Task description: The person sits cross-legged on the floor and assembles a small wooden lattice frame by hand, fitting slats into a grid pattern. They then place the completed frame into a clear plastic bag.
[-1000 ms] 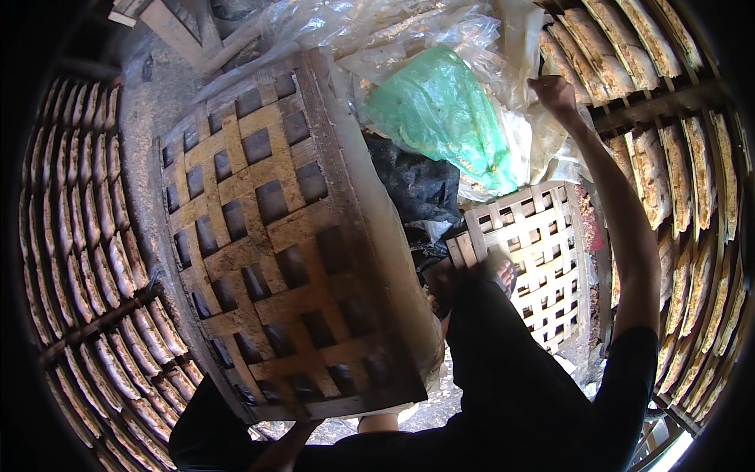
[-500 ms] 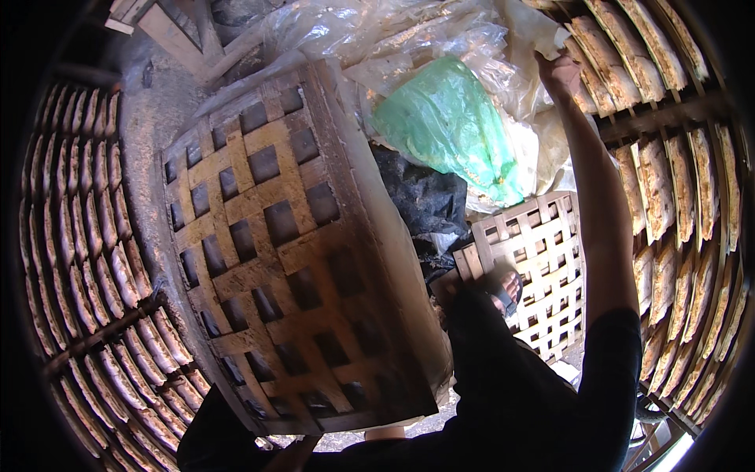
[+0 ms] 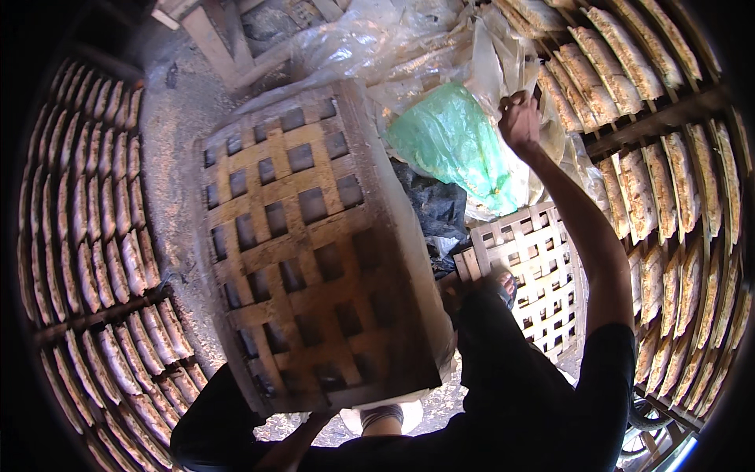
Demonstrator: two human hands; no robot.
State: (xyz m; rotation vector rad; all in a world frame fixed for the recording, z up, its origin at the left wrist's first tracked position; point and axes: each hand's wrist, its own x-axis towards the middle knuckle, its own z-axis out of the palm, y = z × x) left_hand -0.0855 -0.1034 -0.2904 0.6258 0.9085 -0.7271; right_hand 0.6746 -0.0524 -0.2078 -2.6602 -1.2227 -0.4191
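Note:
A large woven lattice tray [image 3: 295,208] of flat wooden strips with a solid frame stands tilted before me, with clear plastic along its sides. My left hand [image 3: 318,418] reaches under the tray's near edge, touching it; its fingers are hidden. My right hand [image 3: 521,123] is stretched far forward and closed, near crumpled clear plastic sheeting [image 3: 486,67] and the right rack. What its fingers hold cannot be made out. Just left of it lies a green translucent plastic sheet [image 3: 452,141].
Racks of long pale brown pieces stand at left [image 3: 90,224] and right [image 3: 657,189]. A second lattice tray [image 3: 535,267] lies by my foot, beside black plastic [image 3: 432,200]. A wooden frame [image 3: 216,47] stands far left; a wheel [image 3: 646,417] shows at lower right.
My right hand has drawn back from the right rack, leftward and nearer to me. The view has shifted, so the large tray appears further right; my left hand stays at its near edge.

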